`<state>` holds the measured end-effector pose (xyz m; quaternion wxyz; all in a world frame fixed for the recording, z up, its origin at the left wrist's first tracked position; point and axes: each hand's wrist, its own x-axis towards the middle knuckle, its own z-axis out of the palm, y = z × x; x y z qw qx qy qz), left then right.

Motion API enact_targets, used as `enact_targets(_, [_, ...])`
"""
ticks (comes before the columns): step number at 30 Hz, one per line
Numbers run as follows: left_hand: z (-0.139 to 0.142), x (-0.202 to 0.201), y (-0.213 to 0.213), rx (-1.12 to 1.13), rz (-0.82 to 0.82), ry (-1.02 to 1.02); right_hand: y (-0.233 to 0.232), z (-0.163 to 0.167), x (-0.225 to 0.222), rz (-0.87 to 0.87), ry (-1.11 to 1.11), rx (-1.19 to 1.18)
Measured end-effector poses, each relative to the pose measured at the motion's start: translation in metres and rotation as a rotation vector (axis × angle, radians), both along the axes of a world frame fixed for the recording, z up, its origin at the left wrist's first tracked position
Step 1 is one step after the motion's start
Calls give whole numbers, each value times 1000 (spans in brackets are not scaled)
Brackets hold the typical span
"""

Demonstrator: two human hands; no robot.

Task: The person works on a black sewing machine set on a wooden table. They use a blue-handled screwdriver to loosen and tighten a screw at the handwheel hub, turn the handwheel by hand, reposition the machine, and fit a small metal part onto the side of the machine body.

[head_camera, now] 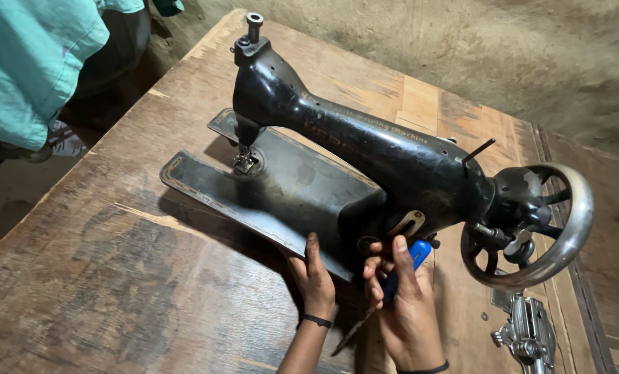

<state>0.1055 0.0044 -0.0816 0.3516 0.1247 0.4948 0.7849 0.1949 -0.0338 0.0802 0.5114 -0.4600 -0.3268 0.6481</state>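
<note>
Where the view begins, nearest the camera, two bare hands work at the front edge of a tilted machine; right hand [406, 305], wristband at the cuff, fingers curled shut round a blue-handled screwdriver [401, 271], its handle pointing up toward the machine's pillar, its dark shaft running down-left past the wrist; left hand [314, 277], also banded, fingers extended and pressed against the underside edge of the bed, holding nothing. Item: black cast-iron sewing machine head [365, 149], tipped back so that its flat bed [254, 190] lifts off the wooden table [115, 277]; presser foot and needle bar [245, 161] at the left; spoked chrome handwheel [538, 221] at the right; brass oval plate [408, 224] just above the screwdriver. Judged sound practice: brace the bed firmly with the left hand; seat the tool squarely before turning. Item: loose bright-metal fitting [527, 332] lying on the table below the handwheel. Farther off: a turquoise garment [32, 62] at upper left; an earthen wall [496, 41] behind.
</note>
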Motion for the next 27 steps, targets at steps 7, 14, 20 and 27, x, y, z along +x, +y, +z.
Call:
enact_targets(7, [-12, 1, 4, -12, -13, 41, -11, -16, 2, -23, -76, -15])
enact_targets(14, [-10, 2, 4, -39, -24, 10, -21, -35, 1, -90, -222, -59])
enact_targets(20, [-5, 4, 5, 44, 77, 91, -27, -49, 3, -27, -362, -25])
enact_targets(27, [-23, 3, -68, 83, -20, -123, -38, -104, 57, 312, -979, 207])
